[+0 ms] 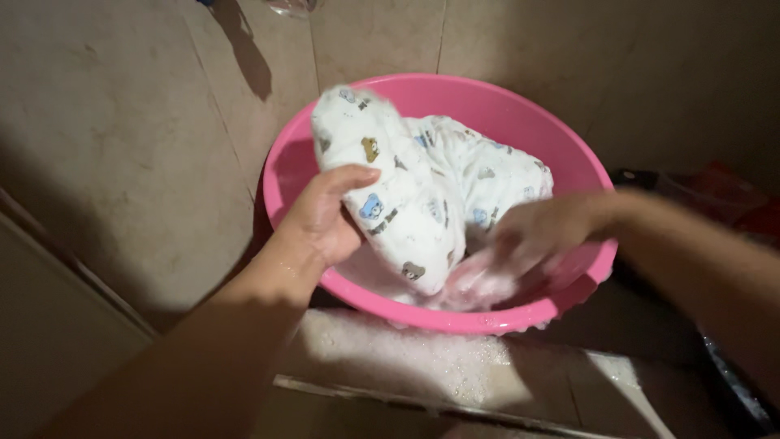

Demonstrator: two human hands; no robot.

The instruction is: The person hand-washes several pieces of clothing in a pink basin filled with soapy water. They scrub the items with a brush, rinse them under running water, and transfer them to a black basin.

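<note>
Beige tiled floor and wall are framing our washing spot, with a soapy ledge running below the basin.

Item one, grips. We are closing our left hand [325, 218] around a raised fold of the white printed cloth [422, 187], thumb on top and fingers wrapped beneath, holding it up above the near left rim. Our right hand [528, 240] is pressing down on the lower end of the same cloth near the near right rim; it is motion-blurred and half sunk in suds, so we cannot tell whether it is gripping or only pushing.

Item two, handling. In our judgement, the scrubbing is going best when we are keeping the left hold firm and working the right hand against it, staying low inside the rim so suds are not slopping over.

Item three, container. We are working in a round pink plastic basin [561, 154], tilted slightly toward us. It is holding the cloth, white with small bear figures in blue and brown, bunched across its middle and rising above the far left rim, plus foam pooling at the near side.

Item four, surroundings. Foam [422, 358] is lying on the ledge just under the basin's near edge. Something dark and a red shape are sitting at the right, too dim to identify.
</note>
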